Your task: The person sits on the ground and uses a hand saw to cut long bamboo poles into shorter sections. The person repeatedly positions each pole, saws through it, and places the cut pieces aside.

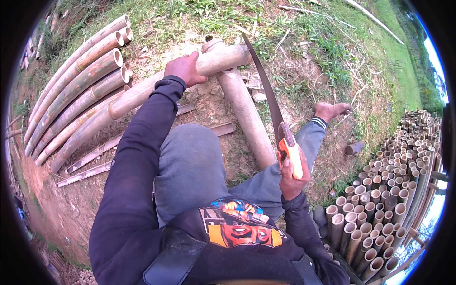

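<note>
My left hand (pixel 186 70) is wrapped over a long bamboo pole (pixel 134 95) that runs from the lower left up to the right. Near its right end the pole rests across a second, thicker bamboo log (pixel 247 122) on the ground. In my right hand (pixel 291 179) is a handsaw (pixel 269 90) with an orange and dark handle. Its long dark blade points up and away, the upper part beside the cut end of the pole. Whether the teeth touch the bamboo I cannot tell.
Several long bamboo poles (pixel 76 80) lie side by side at the left. Many short cut bamboo pieces (pixel 375 199) stand packed together at the right. Split bamboo strips (pixel 102 154) lie near my knee. My bare foot (pixel 331 110) is on the ground beyond the log.
</note>
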Motion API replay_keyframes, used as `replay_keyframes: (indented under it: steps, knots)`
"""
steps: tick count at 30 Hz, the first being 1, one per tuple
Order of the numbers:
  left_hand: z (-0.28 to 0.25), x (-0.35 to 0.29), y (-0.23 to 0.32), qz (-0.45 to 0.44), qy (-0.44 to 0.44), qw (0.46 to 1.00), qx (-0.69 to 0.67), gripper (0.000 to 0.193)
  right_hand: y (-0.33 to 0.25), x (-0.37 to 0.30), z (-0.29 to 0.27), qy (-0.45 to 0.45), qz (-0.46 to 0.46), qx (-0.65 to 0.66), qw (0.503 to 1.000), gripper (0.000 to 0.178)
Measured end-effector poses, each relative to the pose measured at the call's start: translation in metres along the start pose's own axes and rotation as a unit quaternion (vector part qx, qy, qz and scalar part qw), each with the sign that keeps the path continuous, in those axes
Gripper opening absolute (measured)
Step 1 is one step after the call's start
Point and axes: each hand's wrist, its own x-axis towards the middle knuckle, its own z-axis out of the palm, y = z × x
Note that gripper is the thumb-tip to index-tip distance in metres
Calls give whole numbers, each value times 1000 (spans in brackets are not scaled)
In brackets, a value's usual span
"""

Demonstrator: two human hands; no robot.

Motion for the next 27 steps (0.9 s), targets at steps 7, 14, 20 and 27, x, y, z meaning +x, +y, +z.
replay_keyframes:
  steps: [7,14,20,27]
  knots:
    - [-13,-6,5,-3,0,1000,2,80,66,184,97,-38,-9,-8,999,36]
    - [1,-2,-2,14,22,1000,-9,78,-5,-14,-22,-20,-40,11,999,48]
    - [-2,-4,2,2,8,1000,-8,80,35,136,69,-6,-57,-57,997,37]
    - [-10,-4,1,5,4,1000,-7,84,22,94,31,-38,0,-29,999,40]
